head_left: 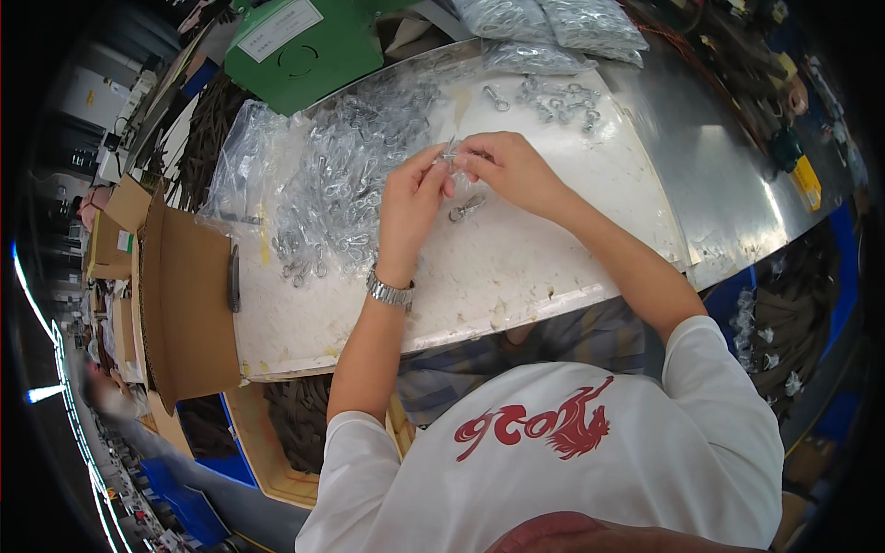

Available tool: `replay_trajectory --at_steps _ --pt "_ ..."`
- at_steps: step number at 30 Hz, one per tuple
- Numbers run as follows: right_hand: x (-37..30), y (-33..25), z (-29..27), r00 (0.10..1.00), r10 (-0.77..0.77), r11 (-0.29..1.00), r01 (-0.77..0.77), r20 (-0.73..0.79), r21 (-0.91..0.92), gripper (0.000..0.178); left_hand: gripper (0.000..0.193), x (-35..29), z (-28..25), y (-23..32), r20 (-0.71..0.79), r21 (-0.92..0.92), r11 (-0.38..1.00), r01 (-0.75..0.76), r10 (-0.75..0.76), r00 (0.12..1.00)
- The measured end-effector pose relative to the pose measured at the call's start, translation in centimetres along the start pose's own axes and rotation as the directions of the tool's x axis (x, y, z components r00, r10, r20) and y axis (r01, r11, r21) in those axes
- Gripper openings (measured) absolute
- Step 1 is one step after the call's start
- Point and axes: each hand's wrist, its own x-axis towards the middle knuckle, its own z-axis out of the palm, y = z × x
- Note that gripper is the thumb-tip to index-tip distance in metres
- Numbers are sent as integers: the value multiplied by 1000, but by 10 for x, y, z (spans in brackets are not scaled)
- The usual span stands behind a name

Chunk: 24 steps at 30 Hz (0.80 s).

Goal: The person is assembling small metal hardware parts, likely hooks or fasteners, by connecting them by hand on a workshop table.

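Observation:
My left hand [414, 195] and my right hand [513, 170] meet over the white worktop, thumbs and fingers pinched together. Between the fingertips is a small shiny metal piece [450, 153], mostly covered by the fingers; its exact kind does not show. Just below the hands lies a metal swivel clasp [467, 207]. To the left spreads a heap of metal clasps [355, 143], many seemingly in clear plastic. Beyond my right hand are several loose clasps [564, 100] and a single clasp [496, 98] lying apart.
A green machine housing [309, 51] stands at the far left of the worktop [572, 249]. Filled clear bags [553, 28] lie at the back. An open cardboard box [194, 295] borders the left edge. Dark strips fill a bin [797, 313] at the right.

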Motion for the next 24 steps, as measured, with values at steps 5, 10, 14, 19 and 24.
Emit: replay_trajectory --at_steps 5,10,14,19,24 --pt "9 13 -51 957 -168 875 35 -235 -483 25 23 6 -25 8 -56 10 1000 26 -26 998" --pt "14 21 -30 900 -422 729 263 -112 -632 50 19 10 -31 6 -122 -138 990 33 -50 991" --pt "8 27 21 899 -428 536 333 90 -776 39 19 9 -24 0 -103 -37 999 -32 28 994" --pt "15 33 20 953 -298 712 253 43 -655 17 23 11 -23 -17 -44 195 967 -165 176 983" --pt "11 36 13 953 -283 878 213 -105 -428 9 35 3 -13 -12 14 512 774 -373 427 904"
